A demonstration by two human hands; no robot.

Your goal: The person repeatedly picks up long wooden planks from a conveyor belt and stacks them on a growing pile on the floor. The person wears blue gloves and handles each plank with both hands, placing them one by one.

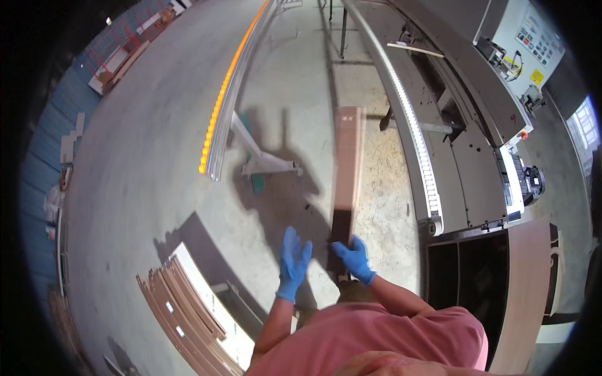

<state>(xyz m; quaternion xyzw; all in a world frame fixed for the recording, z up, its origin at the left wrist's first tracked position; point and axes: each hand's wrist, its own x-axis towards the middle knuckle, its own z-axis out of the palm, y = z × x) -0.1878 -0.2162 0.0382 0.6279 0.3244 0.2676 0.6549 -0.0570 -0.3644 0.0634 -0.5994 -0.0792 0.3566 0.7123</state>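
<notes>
**A:** Start at the left. What is down there?

**B:** A stack of brown strips (pixel 188 316) lies on the floor (pixel 138 163) at lower left, with a white board (pixel 213 307) against its right side. Further up, a long rail (pixel 229 94) with an orange edge runs away from the person, and its white foot (pixel 263 156) stands on the concrete.

**A:** And the hands?

**B:** Both wear blue gloves. The left hand (pixel 293 263) is held up flat, fingers straight and close together, thumb a little off to the side. It grips nothing. It sits just left of the plank (pixel 346 182), and I cannot tell whether it touches the wood.

**A:** The plank itself?

**B:** A long brown plank, blurred, held out in front of the person over the floor, between the rail and the conveyor. Its near end is at the right hand; the far end points away, up the picture.

**A:** So the right hand has it?

**B:** Yes. The right hand (pixel 355 258) is at the plank's near end, fingers curled and closed on the wood from the right side.

**A:** What lies to the right?

**B:** A conveyor (pixel 414 144) with a white ribbed belt edge curves past, next to a grey machine (pixel 483 106) with a control panel (pixel 533 37) at upper right. Nearer the person stands a brown cabinet (pixel 523 282) with dark open compartments. The person's pink shirt (pixel 376 338) fills the bottom edge.
</notes>
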